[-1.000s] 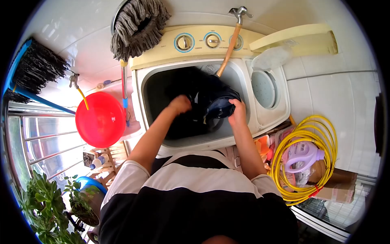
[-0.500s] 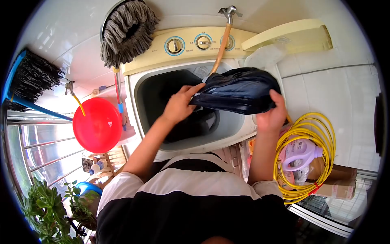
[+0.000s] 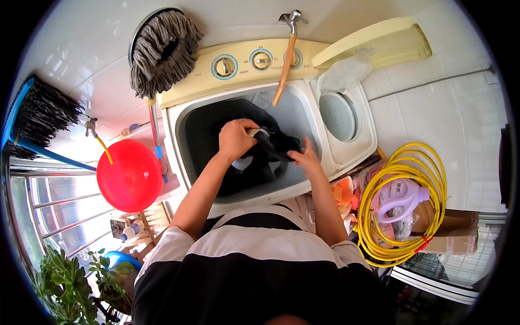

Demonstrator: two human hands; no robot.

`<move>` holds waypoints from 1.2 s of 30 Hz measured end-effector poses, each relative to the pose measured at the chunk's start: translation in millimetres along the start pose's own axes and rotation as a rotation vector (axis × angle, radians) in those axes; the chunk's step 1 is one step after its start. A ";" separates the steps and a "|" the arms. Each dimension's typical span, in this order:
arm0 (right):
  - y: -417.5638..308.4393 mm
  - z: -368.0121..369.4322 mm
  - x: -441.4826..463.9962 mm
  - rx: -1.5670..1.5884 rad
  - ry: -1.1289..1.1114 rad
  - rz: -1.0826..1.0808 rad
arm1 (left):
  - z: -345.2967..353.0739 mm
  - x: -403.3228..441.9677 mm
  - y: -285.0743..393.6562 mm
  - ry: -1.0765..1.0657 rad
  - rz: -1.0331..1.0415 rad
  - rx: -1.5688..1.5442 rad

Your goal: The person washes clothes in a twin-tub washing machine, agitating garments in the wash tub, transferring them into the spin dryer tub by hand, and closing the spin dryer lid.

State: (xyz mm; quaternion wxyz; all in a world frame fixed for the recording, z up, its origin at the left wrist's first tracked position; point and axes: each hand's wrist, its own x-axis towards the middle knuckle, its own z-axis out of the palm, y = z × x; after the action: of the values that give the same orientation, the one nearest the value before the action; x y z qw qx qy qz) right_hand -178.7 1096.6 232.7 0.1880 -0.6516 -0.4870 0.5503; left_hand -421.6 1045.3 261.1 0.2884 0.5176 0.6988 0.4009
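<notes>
A dark piece of clothing (image 3: 279, 144) hangs bunched between my two hands over the wash tub (image 3: 310, 116) of a twin-tub washing machine. My left hand (image 3: 236, 140) is closed on its upper left edge, near a small pale patch. At the other side, my right hand (image 3: 307, 159) pinches the cloth; its fingers are slightly blurred. More dark laundry (image 3: 208, 130) lies in the tub below. Behind my hands, a tan hose (image 3: 285, 70) hangs from the tap (image 3: 295, 19) into the tub.
The spin tub (image 3: 337, 116) is at right, its lid (image 3: 379, 43) raised. A mop (image 3: 165, 51) leans on the control panel's left end. A red basin (image 3: 129, 176) stands left. A coiled yellow hose (image 3: 374, 238) and purple bottle (image 3: 401, 200) are at lower right.
Both hands have lowered the dark clothing into the tub opening, and my right hand has moved left. The cloth is more bunched, and the spin tub is now uncovered to view.
</notes>
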 end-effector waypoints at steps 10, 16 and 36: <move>-121.1 -14.8 -51.0 -0.190 -0.352 -0.671 | -77.3 16.1 168.9 -0.088 0.684 -0.280; -213.1 -43.6 -87.4 0.095 -0.236 -0.926 | -135.3 32.2 257.6 -0.032 1.071 -0.412; 14.6 51.0 45.3 -0.728 -0.066 -0.445 | -33.3 -30.5 -69.0 -0.711 -0.169 0.755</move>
State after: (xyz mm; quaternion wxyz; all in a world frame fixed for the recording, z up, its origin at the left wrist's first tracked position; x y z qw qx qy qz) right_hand -222.0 1113.1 180.5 0.0442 -0.5366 -0.7839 0.3092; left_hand -473.7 997.6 218.5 0.3322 0.6315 0.6929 -0.1040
